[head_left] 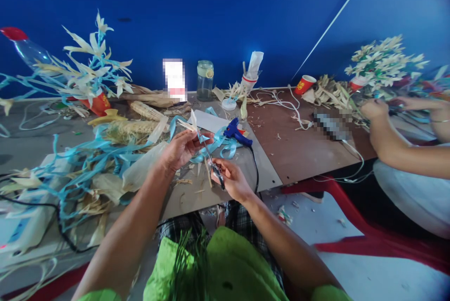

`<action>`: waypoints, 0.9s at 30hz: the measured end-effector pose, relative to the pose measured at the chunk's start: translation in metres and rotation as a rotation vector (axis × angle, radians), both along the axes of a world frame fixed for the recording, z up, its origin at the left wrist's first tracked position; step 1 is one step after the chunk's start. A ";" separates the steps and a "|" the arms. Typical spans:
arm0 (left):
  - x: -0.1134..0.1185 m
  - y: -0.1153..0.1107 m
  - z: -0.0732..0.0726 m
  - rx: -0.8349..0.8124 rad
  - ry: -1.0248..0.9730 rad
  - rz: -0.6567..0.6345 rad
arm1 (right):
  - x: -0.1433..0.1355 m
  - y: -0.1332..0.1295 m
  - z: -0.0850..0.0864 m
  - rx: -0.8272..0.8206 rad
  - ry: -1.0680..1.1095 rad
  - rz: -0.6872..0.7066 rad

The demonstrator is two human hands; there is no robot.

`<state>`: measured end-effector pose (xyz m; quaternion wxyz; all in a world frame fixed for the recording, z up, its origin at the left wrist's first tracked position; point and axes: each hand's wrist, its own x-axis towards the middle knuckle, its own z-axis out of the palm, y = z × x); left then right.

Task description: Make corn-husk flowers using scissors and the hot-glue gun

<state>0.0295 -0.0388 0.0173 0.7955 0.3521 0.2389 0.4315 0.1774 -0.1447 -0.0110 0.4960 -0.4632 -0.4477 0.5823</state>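
Observation:
Pinched in the fingers of my left hand (180, 152) is a pale dried corn husk piece (193, 122), its pointed tips sticking upward. My right hand (235, 180) is closed round the handles of a pair of scissors (217, 175). Their blades reach up to the husk at my left fingertips; whether they touch it I cannot tell. Just beyond my hands a blue hot glue gun (237, 133) lies on its side among light blue ribbon (229, 151). To the left are more husks (143, 166) and blue-wrapped stems (75, 188).
A husk flower arrangement stands in a red cup (99, 104) at back left. Further right are a glass bottle (204, 80), a tipped red paper cup (305, 84) and white cables (293, 104). A power strip (26, 221) sits front left. Another person's hands (378, 109) work at right.

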 end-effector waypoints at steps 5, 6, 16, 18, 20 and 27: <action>0.003 -0.003 -0.001 -0.020 -0.021 -0.041 | 0.000 -0.002 -0.006 0.179 -0.419 -0.079; 0.003 -0.003 -0.002 -0.025 -0.024 -0.046 | 0.000 -0.002 -0.005 0.210 -0.488 -0.087; 0.007 -0.005 -0.003 -0.023 -0.062 0.025 | -0.001 -0.004 0.002 0.355 -0.642 -0.131; 0.008 -0.006 -0.002 -0.031 -0.056 0.031 | -0.002 -0.004 0.002 0.350 -0.621 -0.133; 0.008 -0.006 -0.001 -0.037 -0.050 0.035 | -0.002 -0.004 0.003 0.342 -0.605 -0.135; 0.010 -0.007 -0.002 -0.040 -0.070 0.042 | -0.002 -0.003 0.005 0.340 -0.598 -0.148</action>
